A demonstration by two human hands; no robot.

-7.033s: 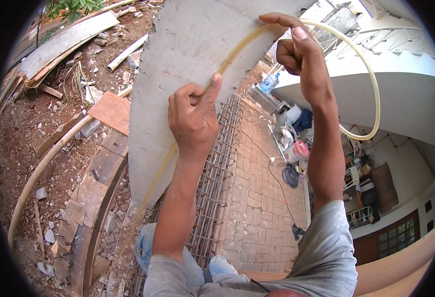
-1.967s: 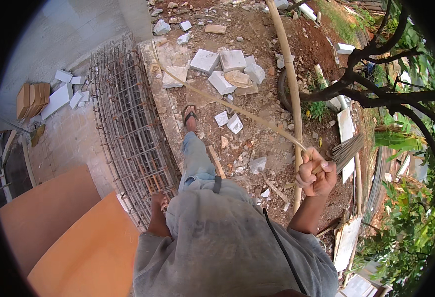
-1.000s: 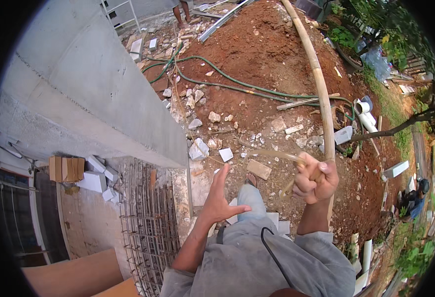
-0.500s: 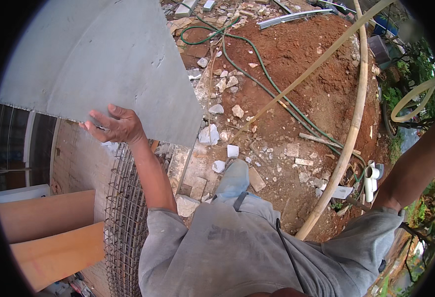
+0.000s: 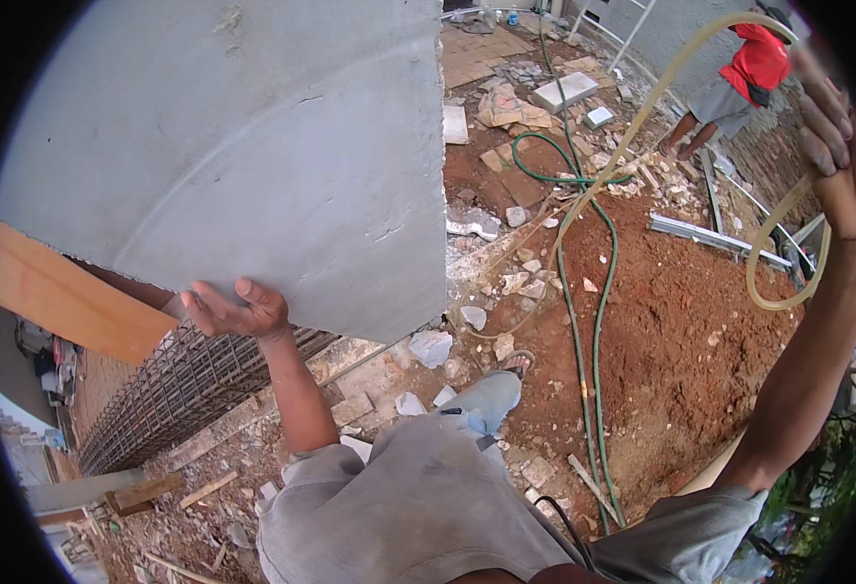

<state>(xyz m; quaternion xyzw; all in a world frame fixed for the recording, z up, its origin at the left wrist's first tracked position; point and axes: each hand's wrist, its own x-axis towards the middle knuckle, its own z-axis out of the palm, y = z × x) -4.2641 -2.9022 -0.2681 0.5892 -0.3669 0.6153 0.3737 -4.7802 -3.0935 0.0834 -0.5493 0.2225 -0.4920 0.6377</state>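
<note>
1. Since half a second ago, the left hand [image 5: 236, 310] has slid down the grey concrete wall [image 5: 253, 156] to its lower edge at 8 o'clock, fingers curled against it.
2. Right hand [image 5: 837, 146] now shows at 2 o'clock, fist closed round the yellowish clear tube [image 5: 773, 253].
3. That tube loops just below the fist and arcs toward 12 o'clock.
4. Green hose [image 5: 593, 321] lies on red soil [image 5: 681, 341].

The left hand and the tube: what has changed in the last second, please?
The left hand rose from open air and now presses on the lower edge of the grey concrete slab. The right hand lifted the yellowish tube from waist height to high right. It keeps its grip; the person stays above the red soil.
</note>
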